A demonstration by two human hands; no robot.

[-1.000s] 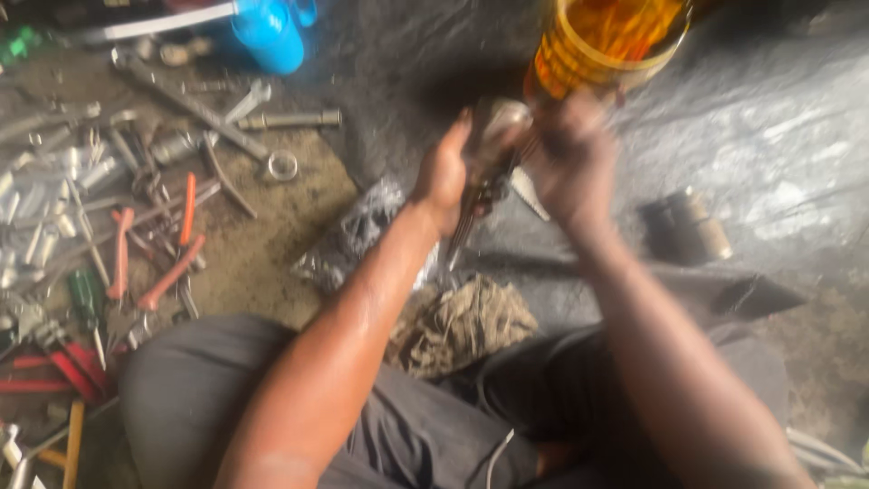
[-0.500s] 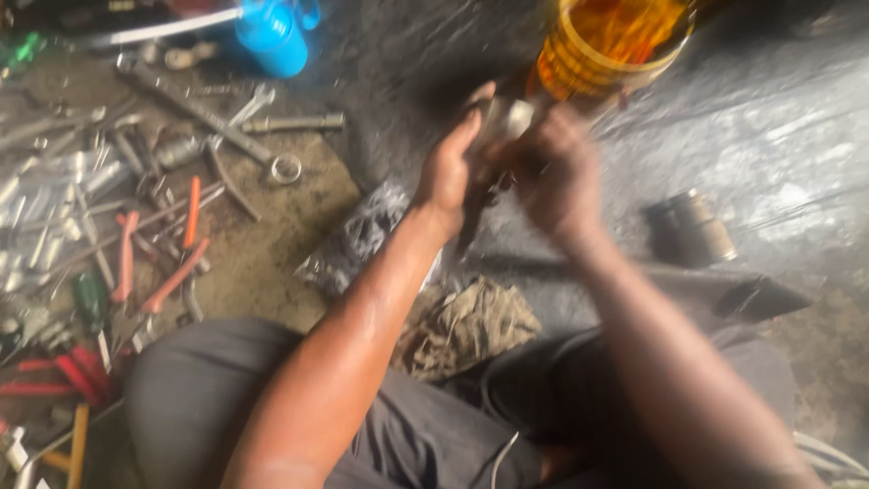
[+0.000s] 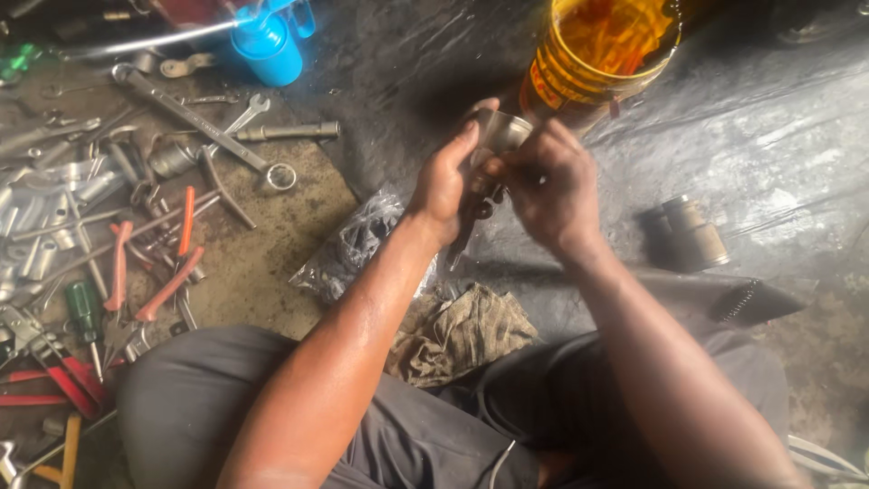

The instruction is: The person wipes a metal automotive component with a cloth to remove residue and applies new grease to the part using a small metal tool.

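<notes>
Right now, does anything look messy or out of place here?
Yes. Spanners and orange-handled pliers lie scattered in a loose heap on the dirty floor at left, and a crumpled brown rag sits bunched by the knees. Both hands hold a small metal cylinder steadily.

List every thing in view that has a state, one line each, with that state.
left hand: gripping the metal cup
right hand: fingers on the metal cup's side
metal cup: held up, open mouth visible
yellow bucket: upright, lid off, amber liquid inside
blue cup: upright
metal cylinder: lying on its side
rag: crumpled
plastic bag: crumpled on the floor
orange-handled pliers: lying among the tools
</notes>
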